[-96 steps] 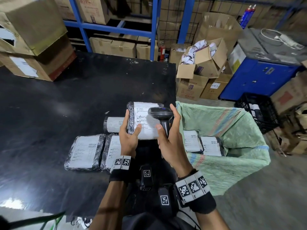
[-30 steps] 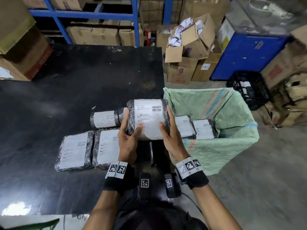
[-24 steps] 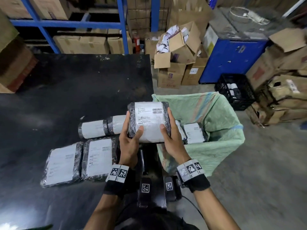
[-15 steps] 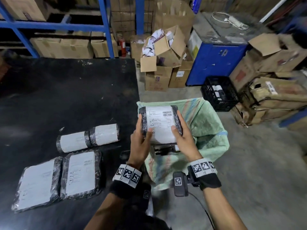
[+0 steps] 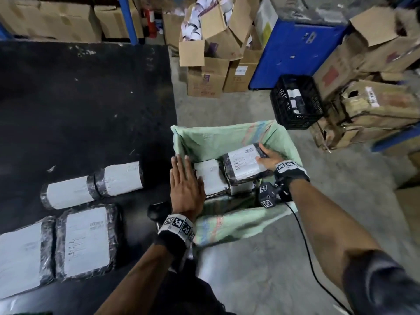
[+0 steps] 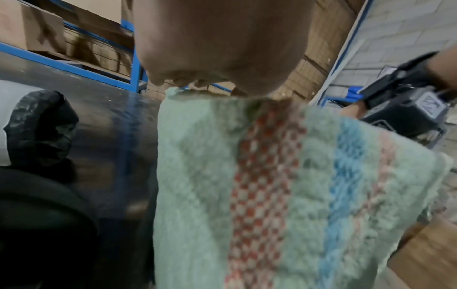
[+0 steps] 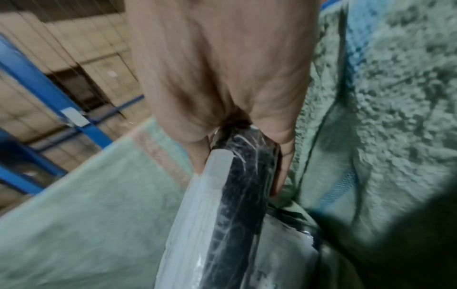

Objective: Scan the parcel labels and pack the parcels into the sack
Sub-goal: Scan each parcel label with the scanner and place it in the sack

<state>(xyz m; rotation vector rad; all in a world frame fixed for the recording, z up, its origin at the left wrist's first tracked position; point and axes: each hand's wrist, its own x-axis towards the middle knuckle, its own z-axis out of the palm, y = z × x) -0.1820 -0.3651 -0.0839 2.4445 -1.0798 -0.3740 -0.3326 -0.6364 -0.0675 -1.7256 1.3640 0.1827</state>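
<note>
Resting inside the green woven sack (image 5: 211,139), atop two labelled packs, is the parcel (image 5: 244,163): flat rectangular block, black crinkled film, white paper label; likely light, fairly stiff, slippery, best taken by its short ends. Right hand (image 5: 268,159) pinches its far end, thumb on label. Left hand (image 5: 185,187), fingers straight, presses the sack's near rim. Four wrapped parcels (image 5: 84,238) remain near the black tabletop's (image 5: 79,98) front edge.
</note>
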